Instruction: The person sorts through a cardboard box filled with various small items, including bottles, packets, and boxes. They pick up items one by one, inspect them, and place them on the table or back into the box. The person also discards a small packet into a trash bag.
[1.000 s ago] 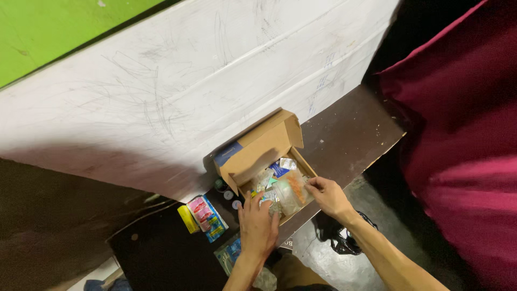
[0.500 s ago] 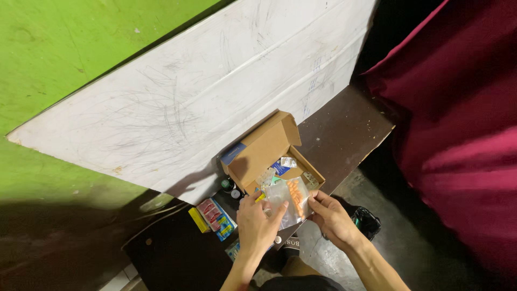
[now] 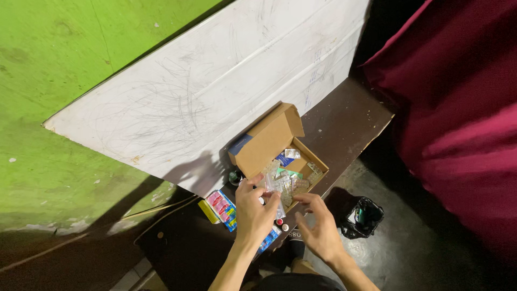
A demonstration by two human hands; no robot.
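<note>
The scene is lit from above and left: the green wall [image 3: 64, 108] and white board [image 3: 215, 86] are brightly washed, without glare. Beyond the left hand [image 3: 256, 210], a dark shadow is cast across the board's lower edge. Right of the right hand [image 3: 320, 231], the floor [image 3: 409, 253] is left dim. Focus is held sharp centrally; slight softness is seen at the edges.

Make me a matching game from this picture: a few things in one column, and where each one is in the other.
Things:
1. cardboard box
2. left hand
3. pink and yellow packet
4. black basket

Places:
A. on the floor, right of the bench
B. holding clear blister strips
C. flat on the bench, left of the hands
D. open against the white board

Pairs: 1-D, 2-B, 3-C, 4-A
</note>
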